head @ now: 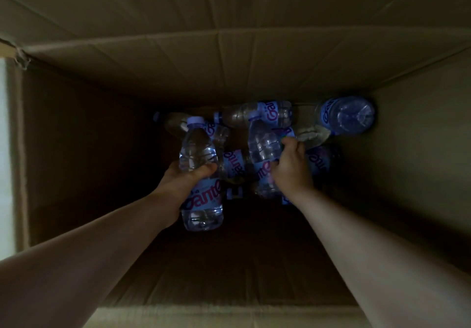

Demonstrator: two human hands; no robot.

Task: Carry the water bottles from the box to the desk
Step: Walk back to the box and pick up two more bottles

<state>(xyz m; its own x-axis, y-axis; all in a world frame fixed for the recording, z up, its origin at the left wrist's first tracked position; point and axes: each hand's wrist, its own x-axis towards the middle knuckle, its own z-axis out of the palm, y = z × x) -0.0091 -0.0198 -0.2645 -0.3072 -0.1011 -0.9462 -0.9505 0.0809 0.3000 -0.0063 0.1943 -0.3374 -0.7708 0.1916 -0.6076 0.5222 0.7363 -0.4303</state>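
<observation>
I look straight down into a deep cardboard box (254,67). Several clear water bottles with blue labels lie in a heap on its dim floor. My left hand (186,182) grips one bottle (200,177) around its middle, cap pointing away from me, lifted above the heap. My right hand (290,167) is curled round a second bottle (263,146) that still lies among the others. Another bottle (257,114) lies crosswise at the back. One more (349,117) leans in the far right corner, its base toward me.
The box walls rise steeply on all sides, with the far flap (229,3) folded up and a torn corner at the upper left (20,57). A pale bright strip (3,149) shows outside the left wall. The near part of the box floor (229,264) is dark.
</observation>
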